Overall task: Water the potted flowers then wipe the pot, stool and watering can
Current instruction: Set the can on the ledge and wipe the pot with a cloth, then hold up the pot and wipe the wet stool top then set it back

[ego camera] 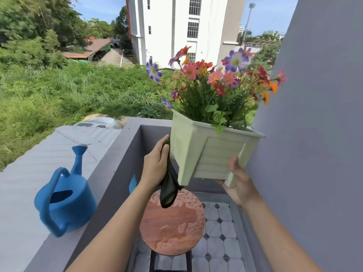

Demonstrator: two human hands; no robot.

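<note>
A pale green square pot [214, 154] full of colourful flowers [220, 83] is lifted and tilted above a round reddish stool [172, 224] whose seat is wet with droplets. My right hand [237, 183] grips the pot from below at its near right foot. My left hand [155, 163] presses a dark cloth [169, 189] against the pot's left side; the cloth hangs down over the stool. A blue watering can [64, 197] stands on the balcony ledge at the left.
A grey parapet wall [110, 173] runs on the left and the far side of the balcony. A grey wall [314, 134] rises close on the right. Patterned floor tiles [222, 232] lie below the stool. Beyond the ledge is a drop to grass.
</note>
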